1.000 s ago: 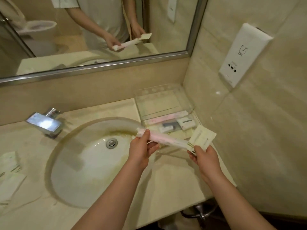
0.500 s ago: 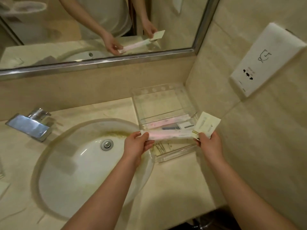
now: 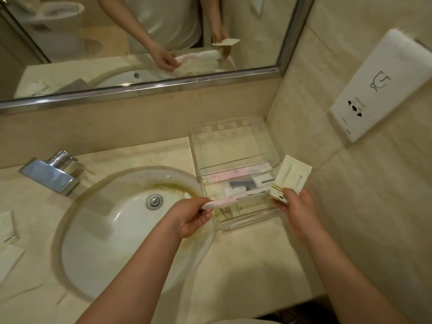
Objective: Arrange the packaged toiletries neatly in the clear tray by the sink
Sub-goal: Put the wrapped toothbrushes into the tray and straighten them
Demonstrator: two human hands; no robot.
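A clear tray stands on the counter in the corner right of the sink. Inside lie a pink-wrapped toothbrush and several small white and dark packets. My left hand pinches the left end of a second long pink toothbrush packet, which stretches across the tray's front part. My right hand holds a cream sachet upright over the tray's right edge. Whether the right fingers also touch the pink packet's other end I cannot tell.
A white sink basin with a metal drain lies left of the tray. A chrome faucet sits at the back left. More white packets lie at the counter's far left. A wall socket panel hangs on the right.
Both hands have carried the long pink packet and the cream sachet lower and closer over the tray's front section. The camera has moved nearer to the counter.
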